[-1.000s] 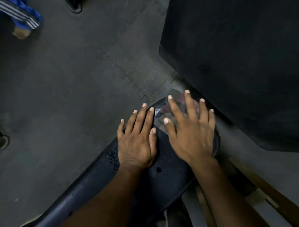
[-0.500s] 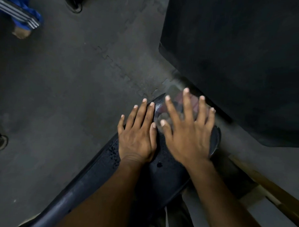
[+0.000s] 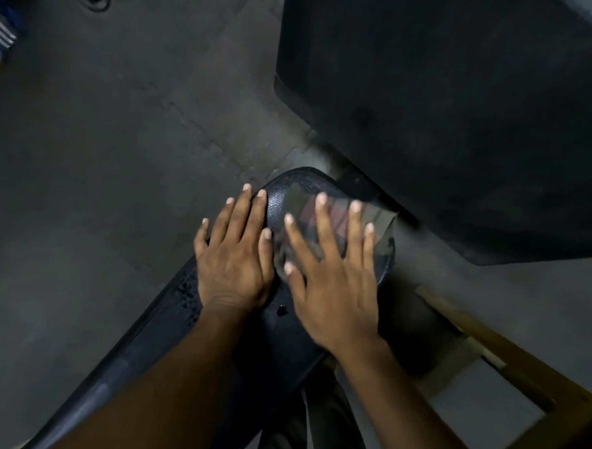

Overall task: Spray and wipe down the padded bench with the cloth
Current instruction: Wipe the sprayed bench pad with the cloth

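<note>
A narrow black padded bench (image 3: 272, 342) runs from the lower left up to its rounded end at centre. My left hand (image 3: 234, 255) lies flat on the pad's left side, fingers straight. My right hand (image 3: 333, 277) is spread flat, pressing a thin, blurred grey cloth (image 3: 302, 204) with a reddish patch onto the rounded end of the pad. The cloth shows between and beyond my right fingers. No spray bottle is in view.
A large black padded surface (image 3: 445, 112) fills the upper right, close to the bench end. Dark rubber floor mats (image 3: 104, 148) lie on the left. A wooden frame (image 3: 505, 362) is at the lower right. Blue striped clothing of a person (image 3: 5, 25) sits at the top left edge.
My right hand has slid the cloth a little toward the bench's rounded end and right edge. My left hand stays pressed in the same place on the pad.
</note>
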